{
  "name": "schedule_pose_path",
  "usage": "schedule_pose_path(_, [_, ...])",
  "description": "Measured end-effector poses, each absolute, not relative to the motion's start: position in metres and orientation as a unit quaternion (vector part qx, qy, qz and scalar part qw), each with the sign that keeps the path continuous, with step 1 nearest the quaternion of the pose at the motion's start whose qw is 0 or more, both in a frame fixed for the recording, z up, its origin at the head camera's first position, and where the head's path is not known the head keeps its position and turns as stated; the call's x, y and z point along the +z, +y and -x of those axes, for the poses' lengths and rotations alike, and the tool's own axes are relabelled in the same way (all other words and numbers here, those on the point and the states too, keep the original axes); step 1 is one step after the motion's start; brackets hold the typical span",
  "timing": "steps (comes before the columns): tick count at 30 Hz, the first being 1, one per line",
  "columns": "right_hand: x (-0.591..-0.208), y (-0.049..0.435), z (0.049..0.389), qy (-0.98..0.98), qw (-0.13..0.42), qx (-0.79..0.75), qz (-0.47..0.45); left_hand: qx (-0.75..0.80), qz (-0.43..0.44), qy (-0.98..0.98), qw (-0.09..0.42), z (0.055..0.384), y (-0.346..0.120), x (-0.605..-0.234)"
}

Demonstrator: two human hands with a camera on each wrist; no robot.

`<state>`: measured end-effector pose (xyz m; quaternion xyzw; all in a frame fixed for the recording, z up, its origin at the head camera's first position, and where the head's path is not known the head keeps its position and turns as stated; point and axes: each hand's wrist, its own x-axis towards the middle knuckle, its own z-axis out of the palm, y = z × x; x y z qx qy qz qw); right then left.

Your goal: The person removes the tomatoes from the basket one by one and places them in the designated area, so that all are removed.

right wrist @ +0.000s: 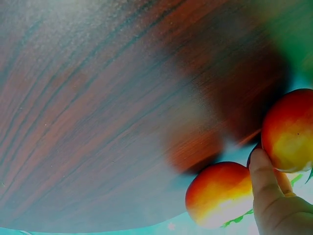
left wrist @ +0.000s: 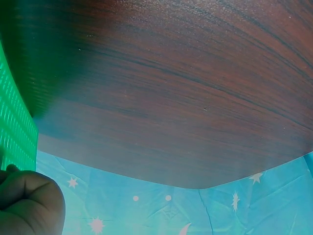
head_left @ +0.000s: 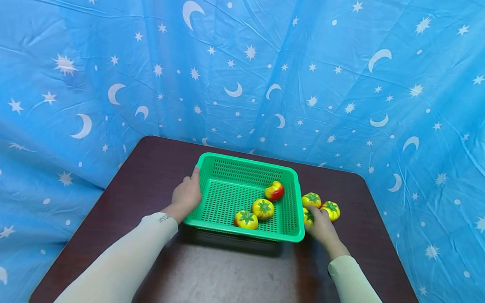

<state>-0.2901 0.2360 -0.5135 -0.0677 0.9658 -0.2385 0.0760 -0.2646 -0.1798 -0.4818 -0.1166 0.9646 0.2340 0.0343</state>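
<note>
Tomato [head_left: 307, 216], just right of green basket [head_left: 246, 160] on counter [head_left: 225, 281], likely light, firm, slippery; best taken round its sides, where right fingers [right wrist: 264, 176] pinch it; left fingers [head_left: 196, 173] grip basket.

Left fingers [head_left: 196, 173] grip basket [head_left: 224, 202]; three fruits [head_left: 263, 209] inside.

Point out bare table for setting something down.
Bare table: the front stretch between the sleeves, nearer than the green basket, and the far-left corner beyond the left hand. Crowded: right of the basket, where three fruits and the right hand cluster.
</note>
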Motion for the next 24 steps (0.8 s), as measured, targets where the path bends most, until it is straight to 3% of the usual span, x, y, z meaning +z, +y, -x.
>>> schedule_pose_path(24, [-0.5125, 0.2347, 0.2918, 0.966, 0.066, -0.238, 0.076, 0.237, 0.112, 0.965, 0.023, 0.2641, -0.18, -0.4834])
